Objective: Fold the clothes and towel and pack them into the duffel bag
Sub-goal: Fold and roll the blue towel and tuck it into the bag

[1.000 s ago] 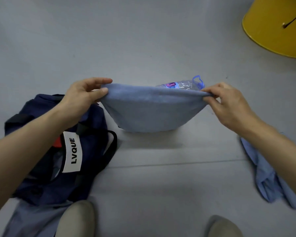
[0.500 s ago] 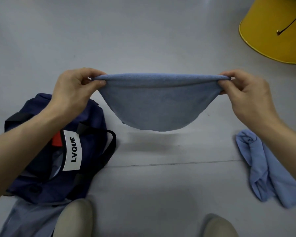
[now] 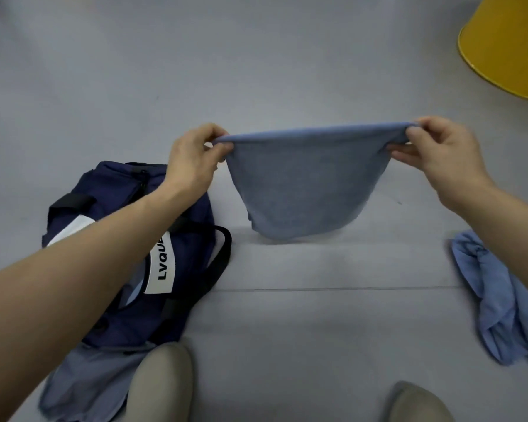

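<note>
A blue towel (image 3: 305,184) hangs folded in the air above the grey floor, its top edge stretched straight. My left hand (image 3: 192,156) pinches its left corner and my right hand (image 3: 439,153) pinches its right corner. The navy duffel bag (image 3: 128,239) with a white label and black straps lies on the floor at the left, under my left forearm. A crumpled light-blue garment (image 3: 497,303) lies at the right, below my right forearm. A grey-blue garment (image 3: 92,382) lies at the bottom left, partly under the bag.
A yellow bucket-like object (image 3: 506,44) stands at the top right. Two beige shoe tips (image 3: 162,382) show at the bottom edge. A seam line runs across the grey floor (image 3: 317,330) in front of me.
Both hands have lifted the towel and shifted it to the right, keeping it stretched. The plastic bottle seen behind the towel earlier is hidden now.
</note>
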